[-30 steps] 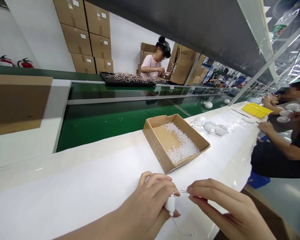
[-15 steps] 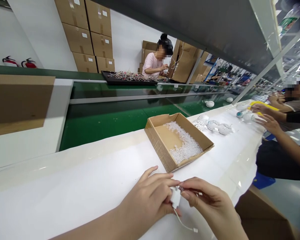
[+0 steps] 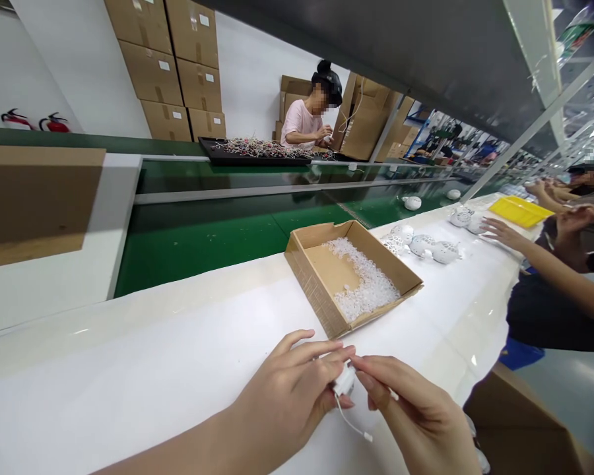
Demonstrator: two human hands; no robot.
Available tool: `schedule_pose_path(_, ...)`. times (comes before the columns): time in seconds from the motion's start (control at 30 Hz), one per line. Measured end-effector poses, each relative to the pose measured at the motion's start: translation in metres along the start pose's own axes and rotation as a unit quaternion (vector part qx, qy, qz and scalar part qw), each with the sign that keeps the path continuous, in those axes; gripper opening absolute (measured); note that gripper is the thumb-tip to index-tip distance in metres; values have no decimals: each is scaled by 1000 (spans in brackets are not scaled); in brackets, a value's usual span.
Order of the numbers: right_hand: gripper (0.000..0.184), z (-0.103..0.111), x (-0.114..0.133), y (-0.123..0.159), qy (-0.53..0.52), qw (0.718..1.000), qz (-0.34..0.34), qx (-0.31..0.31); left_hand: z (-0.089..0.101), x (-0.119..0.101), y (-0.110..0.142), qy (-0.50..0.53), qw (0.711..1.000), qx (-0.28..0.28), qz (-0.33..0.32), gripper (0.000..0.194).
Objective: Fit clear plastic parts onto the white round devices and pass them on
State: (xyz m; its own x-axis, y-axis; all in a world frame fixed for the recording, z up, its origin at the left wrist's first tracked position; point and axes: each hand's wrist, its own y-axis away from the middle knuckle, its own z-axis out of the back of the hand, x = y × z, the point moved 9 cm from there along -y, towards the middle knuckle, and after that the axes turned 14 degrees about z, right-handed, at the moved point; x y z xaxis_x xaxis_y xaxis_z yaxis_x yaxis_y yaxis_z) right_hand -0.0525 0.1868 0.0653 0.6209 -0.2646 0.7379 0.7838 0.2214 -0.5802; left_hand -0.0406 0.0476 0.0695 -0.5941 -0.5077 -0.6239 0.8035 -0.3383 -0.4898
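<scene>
Over white bench (image 3: 129, 343), left hand (image 3: 282, 402), right hand (image 3: 416, 415) pinch wired connector (image 3: 345, 381), seemingly; cardboard tray (image 3: 317, 297) holds clear plastic pieces (image 3: 366, 280).

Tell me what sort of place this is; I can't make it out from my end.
Probably a factory assembly line: a long green conveyor belt runs beside a white workbench, a worker in a pink top sits along the line, and cardboard cartons are stacked against the wall.
</scene>
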Motion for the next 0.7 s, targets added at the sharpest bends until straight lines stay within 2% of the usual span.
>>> schedule_pose_path(0.1,28,-3,2,-1,-24,999,0,25,0,1,1,10,1000,4,3,17)
schedule_pose_path(0.23,26,-10,-13,11,-100,992,-72,16,-3,5,1,44,999,11,26,26)
schedule_pose_path(0.3,32,-12,-15,17,-101,993,-66,6,-3,7,1,51,998,9,35,28)
schedule_pose_path(0.37,40,-12,-11,19,-74,997,-23,-3,-3,7,1,52,998,15,42,34)
schedule_pose_path(0.43,45,-16,-4,21,-41,999,21,14,-3,8,1,54,997,26,57,39)
schedule_pose_path(0.53,45,-18,4,20,40,997,52,28,-3,15,-1,64,992,38,104,37)
schedule_pose_path(0.63,44,-3,13,7,129,988,86,12,-2,23,-5,64,986,46,146,35)
schedule_pose_path(0.7,37,14,13,-17,171,980,100,13,-2,25,-8,66,984,56,156,35)
